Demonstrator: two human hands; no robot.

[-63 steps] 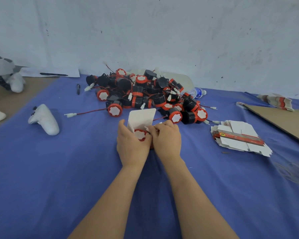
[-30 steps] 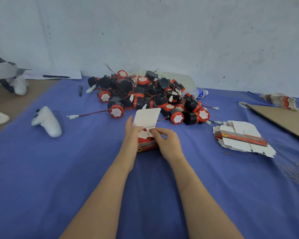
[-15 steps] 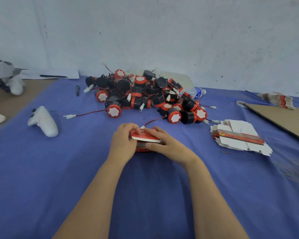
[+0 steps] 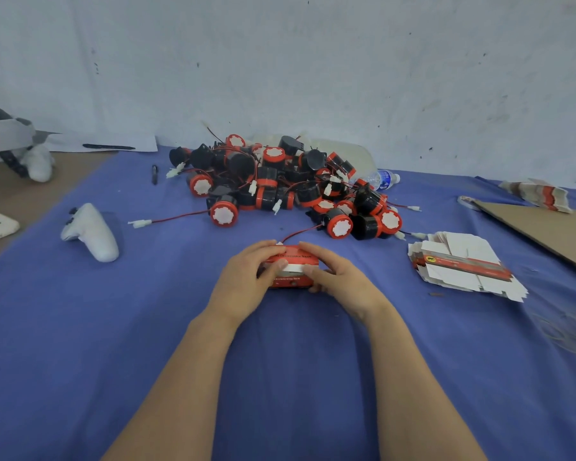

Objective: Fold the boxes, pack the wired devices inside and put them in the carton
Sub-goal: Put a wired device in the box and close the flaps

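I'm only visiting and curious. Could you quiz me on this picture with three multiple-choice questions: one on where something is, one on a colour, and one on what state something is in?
1. Where does the stack of flat boxes lie?
A. On the person's right side
B. On the person's left side
C. Leaning against the wall

2. What colour is the cloth on the table?
A. Green
B. Yellow
C. Blue

3. What state is the small red box in?
A. Lying untouched
B. Gripped by the left hand and the right hand
C. Pressed flat

Answers:
1 A: the stack rests on the cloth, out past the right hand.
2 C: blue fabric spreads under everything.
3 B: fingers of both hands curl round the box's ends.
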